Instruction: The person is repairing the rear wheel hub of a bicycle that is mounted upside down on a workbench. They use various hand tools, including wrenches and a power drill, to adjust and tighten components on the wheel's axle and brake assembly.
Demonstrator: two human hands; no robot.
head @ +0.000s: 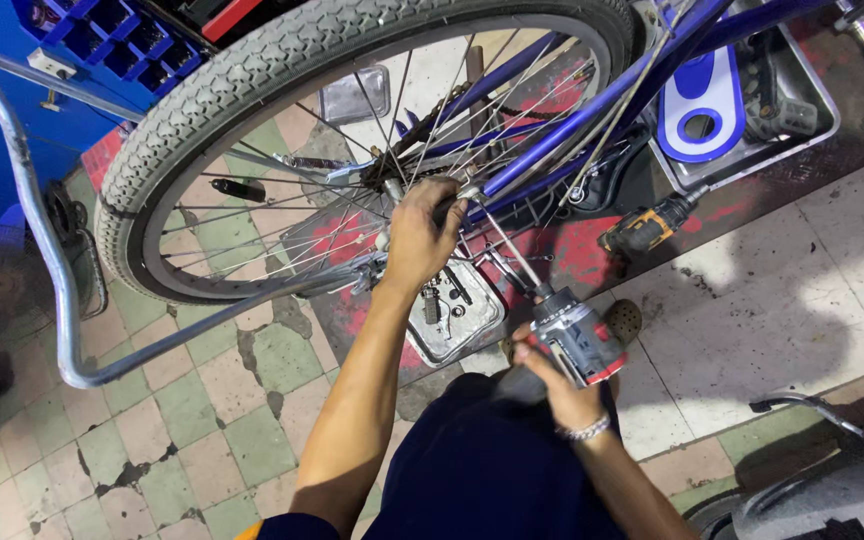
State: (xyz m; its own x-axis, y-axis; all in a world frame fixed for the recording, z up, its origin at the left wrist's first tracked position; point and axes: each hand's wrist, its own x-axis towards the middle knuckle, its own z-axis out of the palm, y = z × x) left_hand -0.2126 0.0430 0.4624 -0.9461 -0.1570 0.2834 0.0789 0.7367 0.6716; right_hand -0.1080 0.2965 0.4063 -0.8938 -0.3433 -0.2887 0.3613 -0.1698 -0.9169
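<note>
Fingers of the left hand (420, 238) are curled around something at the hub of the bicycle wheel (252, 90), probably a nut or axle end, though the grip hides it. A grey and red power driver (580, 340) is clasped in the right hand (550, 372), its long bit (508, 248) angled up to the hub beside the purple frame (592, 110). A metal tray (452, 318) of small parts is seen below the wheel. A yellow drill (644, 228) lies on the floor, well apart.

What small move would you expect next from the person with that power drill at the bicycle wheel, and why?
Probably squeezing the trigger: the right hand holds the grey-and-red power drill, its long bit already reaching the hub of the grey-tyred bicycle wheel, where the left hand grips.
</note>
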